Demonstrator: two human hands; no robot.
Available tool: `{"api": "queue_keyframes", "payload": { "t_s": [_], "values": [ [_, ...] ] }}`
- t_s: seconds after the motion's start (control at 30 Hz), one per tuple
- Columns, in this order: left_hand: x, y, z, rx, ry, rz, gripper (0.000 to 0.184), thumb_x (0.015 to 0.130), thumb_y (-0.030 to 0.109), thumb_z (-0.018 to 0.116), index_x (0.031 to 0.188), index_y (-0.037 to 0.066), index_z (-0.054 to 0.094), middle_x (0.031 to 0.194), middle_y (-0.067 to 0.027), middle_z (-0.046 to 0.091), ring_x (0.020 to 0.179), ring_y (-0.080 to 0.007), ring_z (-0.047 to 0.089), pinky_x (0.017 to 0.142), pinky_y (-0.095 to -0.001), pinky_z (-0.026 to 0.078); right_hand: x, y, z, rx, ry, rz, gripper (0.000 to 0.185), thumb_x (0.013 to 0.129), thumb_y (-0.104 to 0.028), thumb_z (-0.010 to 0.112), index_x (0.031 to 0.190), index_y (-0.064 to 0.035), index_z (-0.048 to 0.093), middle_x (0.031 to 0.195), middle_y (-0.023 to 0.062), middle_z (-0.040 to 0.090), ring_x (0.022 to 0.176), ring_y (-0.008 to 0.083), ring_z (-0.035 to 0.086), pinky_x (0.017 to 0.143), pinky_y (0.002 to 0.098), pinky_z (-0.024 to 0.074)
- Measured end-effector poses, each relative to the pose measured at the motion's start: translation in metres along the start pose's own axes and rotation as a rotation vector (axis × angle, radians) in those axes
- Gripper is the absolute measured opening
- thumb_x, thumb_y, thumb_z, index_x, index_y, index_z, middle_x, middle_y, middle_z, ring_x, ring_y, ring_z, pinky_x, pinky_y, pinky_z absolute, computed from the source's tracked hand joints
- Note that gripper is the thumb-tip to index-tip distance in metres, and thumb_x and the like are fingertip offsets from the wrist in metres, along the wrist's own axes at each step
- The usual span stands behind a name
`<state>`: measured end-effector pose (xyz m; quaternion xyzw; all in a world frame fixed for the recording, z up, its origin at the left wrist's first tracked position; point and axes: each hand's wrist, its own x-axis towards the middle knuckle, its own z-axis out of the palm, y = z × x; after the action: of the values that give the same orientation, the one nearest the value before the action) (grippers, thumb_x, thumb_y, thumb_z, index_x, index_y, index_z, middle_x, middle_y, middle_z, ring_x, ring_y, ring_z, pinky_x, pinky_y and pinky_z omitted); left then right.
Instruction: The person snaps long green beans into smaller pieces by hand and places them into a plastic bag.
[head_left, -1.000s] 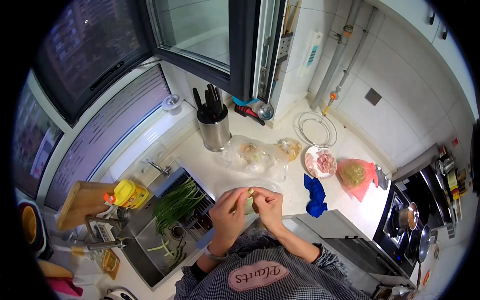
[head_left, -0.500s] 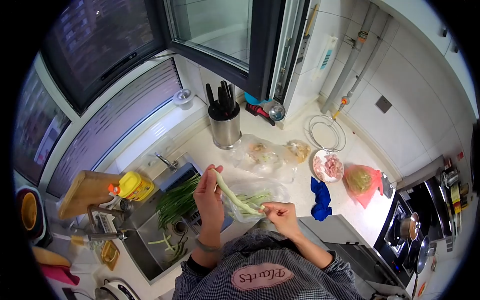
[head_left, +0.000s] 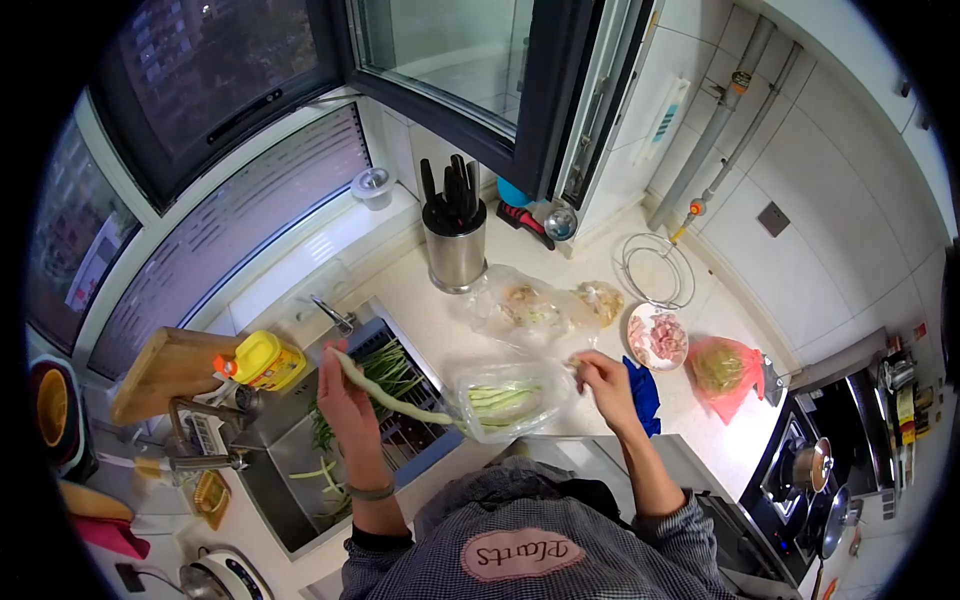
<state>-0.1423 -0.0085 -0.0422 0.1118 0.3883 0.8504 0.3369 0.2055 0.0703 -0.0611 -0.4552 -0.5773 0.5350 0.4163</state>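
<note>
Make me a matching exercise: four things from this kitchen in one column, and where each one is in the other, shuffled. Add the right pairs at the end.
Things
1. Long green bean
2. Black-handled knives
3. Raw meat
4. Yellow jug

Places
A. On a round white plate
B. Beside the wooden cutting board, near the sink
C. In the left hand
D. Upright in the steel knife holder

Right pairs: 1-C, 2-D, 3-A, 4-B

Single head-worn view, facing forward and down; hands [head_left: 608, 388] near, window [head_left: 230, 85] farther.
</note>
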Motion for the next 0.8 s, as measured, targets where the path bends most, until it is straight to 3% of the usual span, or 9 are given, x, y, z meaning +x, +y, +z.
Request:
{"api": "queue_keyframes", "payload": {
  "t_s": [0.17, 0.2, 0.27, 0.33, 0.43, 0.57, 0.63, 0.7, 0.8],
  "values": [
    [-0.007, 0.021, -0.047, 0.127, 0.069, 0.091, 0.035, 0.096, 0.02, 0.06, 0.124, 0.001, 0.058, 0.112, -0.0072, 0.066, 0.081, -0.0044, 0.057, 0.068, -0.0199, 0.048, 0.112, 0.089, 0.025, -0.202, -0.059, -0.106, 0.023, 0.09, -0.006, 0.052, 0.106, 0.0033, 0.066, 0.07, 0.0049, 0.061, 0.068, 0.0115, 0.06, 0.064, 0.0251, 0.0483],
    [-0.008, 0.029, -0.058, 0.201, 0.104, 0.135, 0.036, 0.096, 0.021, 0.06, 0.125, 0.0, 0.057, 0.112, -0.0076, 0.066, 0.083, -0.0048, 0.058, 0.07, -0.0204, 0.047, 0.138, 0.128, 0.022, -0.529, 0.011, -0.404, 0.024, 0.089, -0.006, 0.053, 0.107, 0.003, 0.065, 0.072, 0.0073, 0.063, 0.071, 0.0139, 0.064, 0.065, 0.0261, 0.0504],
    [-0.013, 0.046, -0.075, 0.32, 0.154, 0.23, 0.038, 0.096, 0.021, 0.06, 0.127, -0.001, 0.057, 0.113, -0.0089, 0.066, 0.093, -0.0085, 0.06, 0.081, -0.0229, 0.047, 0.152, 0.148, 0.017, -0.844, 0.071, -0.712, 0.025, 0.088, -0.005, 0.054, 0.109, 0.0027, 0.065, 0.074, 0.0098, 0.065, 0.075, 0.0164, 0.068, 0.066, 0.0271, 0.0525],
    [-0.006, 0.057, -0.112, 0.41, 0.245, 0.289, 0.039, 0.096, 0.023, 0.06, 0.128, 0.0, 0.057, 0.113, -0.0073, 0.066, 0.092, -0.0086, 0.06, 0.08, -0.0232, 0.047, 0.153, 0.142, 0.011, -0.722, -0.073, -0.214, 0.029, 0.086, -0.004, 0.054, 0.113, 0.0015, 0.064, 0.08, 0.0151, 0.069, 0.075, 0.0235, 0.071, 0.064, 0.0321, 0.0555],
    [-0.007, 0.077, -0.166, 0.594, 0.342, 0.367, 0.038, 0.095, 0.023, 0.062, 0.124, -0.001, 0.06, 0.116, -0.0097, 0.066, 0.102, -0.0138, 0.061, 0.087, -0.0263, 0.047, 0.148, 0.118, 0.013, -0.625, -0.021, 0.027, 0.028, 0.084, -0.002, 0.056, 0.111, 0.0006, 0.064, 0.082, 0.0167, 0.069, 0.065, 0.0269, 0.069, 0.058, 0.0358, 0.0547],
    [-0.009, 0.083, -0.232, 1.103, 0.209, 0.235, 0.03, 0.092, 0.019, 0.065, 0.113, -0.002, 0.067, 0.107, -0.0126, 0.069, 0.096, -0.015, 0.063, 0.086, -0.0281, 0.048, 0.128, 0.083, 0.023, -0.839, -0.042, 0.12, 0.027, 0.076, -0.001, 0.065, 0.103, -0.0014, 0.067, 0.096, 0.0201, 0.068, 0.079, 0.0299, 0.068, 0.072, 0.0371, 0.0532],
    [-0.006, 0.062, -0.289, 1.557, 0.006, 0.113, 0.029, 0.084, 0.013, 0.071, 0.11, 0.002, 0.068, 0.101, -0.0148, 0.07, 0.091, -0.0216, 0.068, 0.08, -0.0319, 0.05, 0.118, 0.084, 0.031, -0.705, 0.016, -0.509, 0.015, 0.077, 0.001, 0.064, 0.092, -0.0016, 0.068, 0.087, 0.0159, 0.069, 0.071, 0.0292, 0.066, 0.067, 0.0374, 0.0532],
    [-0.012, 0.039, -0.309, 1.785, -0.002, 0.197, 0.033, 0.078, 0.011, 0.073, 0.11, 0.004, 0.068, 0.101, -0.0164, 0.069, 0.09, -0.0253, 0.068, 0.076, -0.035, 0.051, 0.096, 0.081, 0.036, -0.61, -0.237, -0.31, 0.017, 0.077, 0.003, 0.062, 0.092, -0.0011, 0.069, 0.085, 0.0143, 0.069, 0.067, 0.0221, 0.064, 0.067, 0.0345, 0.0529],
    [-0.019, 0.009, -0.274, 1.534, 0.024, -0.028, 0.034, 0.078, 0.009, 0.073, 0.111, 0.005, 0.068, 0.1, -0.0154, 0.069, 0.084, -0.0242, 0.068, 0.076, -0.0344, 0.052, 0.062, 0.115, 0.045, -0.349, -0.734, 0.036, 0.024, 0.082, 0.0, 0.062, 0.104, -0.0023, 0.07, 0.086, 0.0122, 0.07, 0.073, 0.0148, 0.064, 0.068, 0.0288, 0.0514]
  ]
}}
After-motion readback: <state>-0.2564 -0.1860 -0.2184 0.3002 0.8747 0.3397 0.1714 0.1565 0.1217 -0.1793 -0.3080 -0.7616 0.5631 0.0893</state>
